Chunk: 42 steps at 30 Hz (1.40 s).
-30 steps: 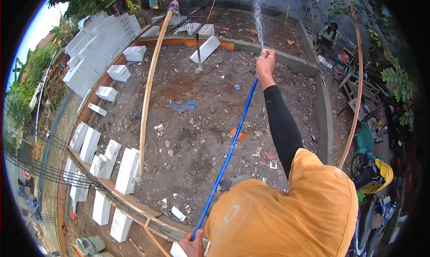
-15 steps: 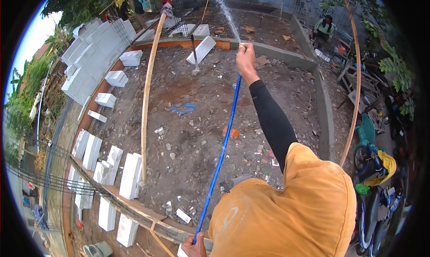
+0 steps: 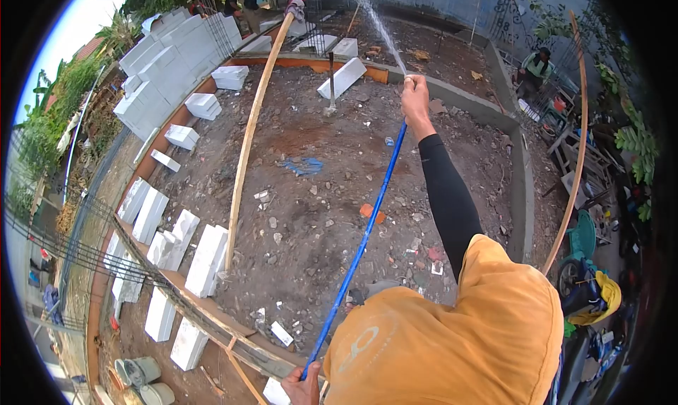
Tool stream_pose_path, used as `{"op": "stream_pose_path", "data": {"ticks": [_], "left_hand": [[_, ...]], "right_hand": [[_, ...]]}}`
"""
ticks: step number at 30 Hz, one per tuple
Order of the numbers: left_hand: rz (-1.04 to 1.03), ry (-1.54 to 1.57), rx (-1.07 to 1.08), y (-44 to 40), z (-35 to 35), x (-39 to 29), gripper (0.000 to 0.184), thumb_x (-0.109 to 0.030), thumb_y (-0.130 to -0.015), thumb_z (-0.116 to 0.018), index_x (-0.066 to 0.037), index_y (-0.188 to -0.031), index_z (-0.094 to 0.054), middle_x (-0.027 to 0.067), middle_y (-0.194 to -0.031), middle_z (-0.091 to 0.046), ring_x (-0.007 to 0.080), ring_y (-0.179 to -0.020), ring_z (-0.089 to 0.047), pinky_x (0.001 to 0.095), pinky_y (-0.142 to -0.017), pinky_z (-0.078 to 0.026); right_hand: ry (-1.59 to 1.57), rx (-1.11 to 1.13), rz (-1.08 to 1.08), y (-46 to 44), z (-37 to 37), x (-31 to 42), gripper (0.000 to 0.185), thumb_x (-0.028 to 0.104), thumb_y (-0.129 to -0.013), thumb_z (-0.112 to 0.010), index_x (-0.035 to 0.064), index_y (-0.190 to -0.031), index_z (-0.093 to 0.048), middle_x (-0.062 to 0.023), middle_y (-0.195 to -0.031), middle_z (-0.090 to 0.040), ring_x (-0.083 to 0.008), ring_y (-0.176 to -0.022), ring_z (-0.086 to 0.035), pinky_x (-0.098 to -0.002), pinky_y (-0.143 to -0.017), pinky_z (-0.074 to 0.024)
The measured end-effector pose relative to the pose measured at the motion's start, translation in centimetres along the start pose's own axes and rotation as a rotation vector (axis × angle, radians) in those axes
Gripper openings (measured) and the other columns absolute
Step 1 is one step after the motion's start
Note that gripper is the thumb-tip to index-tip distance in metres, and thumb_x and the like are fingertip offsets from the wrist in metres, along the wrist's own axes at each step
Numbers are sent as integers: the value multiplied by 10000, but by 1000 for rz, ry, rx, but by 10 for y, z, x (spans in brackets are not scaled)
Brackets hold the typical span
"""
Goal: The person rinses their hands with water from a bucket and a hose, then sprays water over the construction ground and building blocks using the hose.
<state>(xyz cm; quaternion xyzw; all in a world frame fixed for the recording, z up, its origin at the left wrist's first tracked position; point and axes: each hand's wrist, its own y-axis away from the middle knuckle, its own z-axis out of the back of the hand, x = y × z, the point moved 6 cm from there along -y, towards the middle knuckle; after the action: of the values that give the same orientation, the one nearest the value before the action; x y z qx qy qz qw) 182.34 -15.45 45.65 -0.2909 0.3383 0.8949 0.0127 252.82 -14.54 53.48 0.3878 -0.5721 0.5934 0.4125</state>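
My right hand [image 3: 415, 101], at the end of a black sleeve, is stretched out and closed around the end of a blue hose [image 3: 360, 249]. Water [image 3: 381, 34] sprays from that end toward the back of the plot. Lower down, my left hand [image 3: 302, 385] grips the same hose near the bottom edge of the view. Between the two hands the hose runs as a nearly straight slanting line over the rubble-strewn soil [image 3: 296, 214].
White blocks [image 3: 207, 260] lie along the left edge, with a block stack [image 3: 180, 48] behind. Wooden poles [image 3: 258, 115] slant upward. A concrete beam [image 3: 521, 186] borders the right. A person [image 3: 534, 73] sits at the back right. Buckets [image 3: 138, 370] stand lower left; motorbikes [image 3: 593, 341] lower right.
The view has shifted, so the scene and my right hand appear farther right. Both hands still hold the hose, and water keeps spraying.
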Motion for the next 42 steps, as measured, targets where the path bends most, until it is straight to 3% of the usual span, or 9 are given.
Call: {"op": "stream_pose_path", "data": {"ticks": [5, 13, 15, 27, 30, 32, 36, 38, 42], "left_hand": [[-80, 327, -224, 24, 5, -29, 463, -397, -770, -805, -11, -663, -573, 59, -579, -460, 252, -593, -420, 426, -570, -363], [-111, 210, -148, 7, -20, -5, 473, -387, -783, -790, -18, -631, -535, 55, -588, -435, 210, -590, -371, 406, -540, -328], [-98, 241, -134, 7, -26, -6, 480, -391, -786, -786, -15, -630, -531, 57, -585, -439, 209, -589, -375, 406, -540, -331], [19, -47, 29, -12, -89, 31, 523, -435, -876, -706, 42, -1089, -697, 211, -875, -682, 305, -830, -636, 393, -762, -497], [-395, -255, -141, -8, -96, 24, 581, -480, -851, -721, 45, -1100, -692, 261, -973, -670, 366, -931, -631, 430, -834, -486], [39, -150, -77, 2, -86, -3, 596, -485, -836, -737, 45, -1105, -694, 274, -994, -658, 411, -976, -606, 446, -889, -468], [50, -132, -106, -1, -93, 10, 575, -475, -846, -730, 59, -1055, -693, 261, -954, -655, 405, -910, -591, 440, -856, -461], [-115, 227, -153, -18, -102, 30, 424, -341, -769, -820, 32, -665, -647, 12, -572, -526, 104, -560, -452, 306, -539, -371], [-178, 168, -219, -20, -103, 32, 443, -345, -799, -793, 22, -602, -643, -21, -492, -466, 75, -496, -394, 300, -479, -292]], "right_hand": [[9, 55, -20, -4, 5, -4, 204, 226, -1014, -502, 42, -1084, -557, -54, -780, -573, -131, -601, -527, -334, -523, -429], [-3, 105, -72, -2, 7, -18, 195, 221, -1018, -497, 49, -1091, -552, -45, -759, -569, -128, -576, -524, -329, -507, -430], [-86, 100, -66, -6, 8, -29, 162, 240, -1027, -497, 86, -1071, -521, 6, -697, -479, -86, -477, -423, -286, -389, -323], [80, 72, -103, -18, 34, -83, 177, 198, -1004, -513, 37, -1047, -574, -98, -853, -617, -189, -729, -589, -370, -679, -470], [125, 0, -9, -23, 37, -95, 178, 201, -1004, -513, 39, -1049, -572, -101, -855, -619, -194, -743, -596, -372, -687, -470], [115, 15, -47, -23, 36, -106, 179, 202, -1004, -512, 41, -1050, -573, -103, -856, -622, -202, -741, -596, -374, -690, -471], [134, -7, -121, -20, 38, -115, 177, 209, -1001, -516, 49, -1050, -576, -124, -880, -641, -243, -776, -623, -390, -721, -477], [185, -21, -80, -13, 39, -107, 178, 210, -1000, -516, 50, -1051, -575, -136, -895, -649, -262, -803, -637, -400, -736, -481], [267, -3, -54, -9, 38, -99, 183, 212, -999, -508, 54, -1066, -568, -163, -938, -667, -306, -870, -663, -424, -770, -487]]}}
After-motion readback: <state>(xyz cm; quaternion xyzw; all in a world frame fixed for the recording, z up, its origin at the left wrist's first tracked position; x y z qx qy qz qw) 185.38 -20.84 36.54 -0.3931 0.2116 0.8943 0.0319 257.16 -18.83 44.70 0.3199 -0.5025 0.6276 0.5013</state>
